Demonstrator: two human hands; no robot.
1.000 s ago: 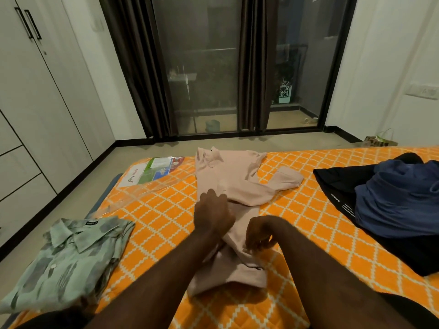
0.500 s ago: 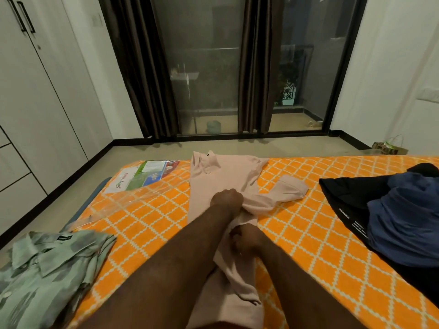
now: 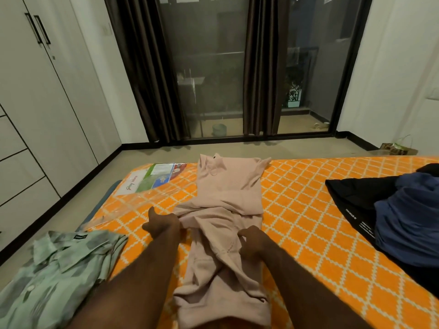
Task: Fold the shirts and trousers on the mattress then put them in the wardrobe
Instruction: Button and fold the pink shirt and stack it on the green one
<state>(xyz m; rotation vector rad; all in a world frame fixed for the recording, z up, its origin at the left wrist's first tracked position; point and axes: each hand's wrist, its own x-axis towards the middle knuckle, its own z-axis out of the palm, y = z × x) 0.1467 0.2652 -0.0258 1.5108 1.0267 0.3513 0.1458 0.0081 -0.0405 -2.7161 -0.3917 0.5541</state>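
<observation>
On the orange mattress (image 3: 297, 210), the left hand (image 3: 164, 225) grips the side edge of the pink shirt (image 3: 228, 186), and the right hand (image 3: 253, 242) pinches its cloth.

1 orange mattress (image 3: 297, 210) holds 4 garments: 2 collared shirts, pink shirt (image 3: 228, 186) at centre & green shirt (image 3: 59, 264) on its left edge; 2 dark pcs, black garment (image 3: 351, 203) & navy garment (image 3: 408, 217), right side. 1 plastic pkg (image 3: 152, 181), far-left corner. 2 hands, left hand (image 3: 164, 224) & right hand (image 3: 253, 241), mid-mattress.

Both bare forearms reach forward. Left hand (image 3: 164, 224) pinches pink shirt (image 3: 228, 186) at left edge. Right hand (image 3: 253, 241) curled, gripping shirt's middle.
</observation>
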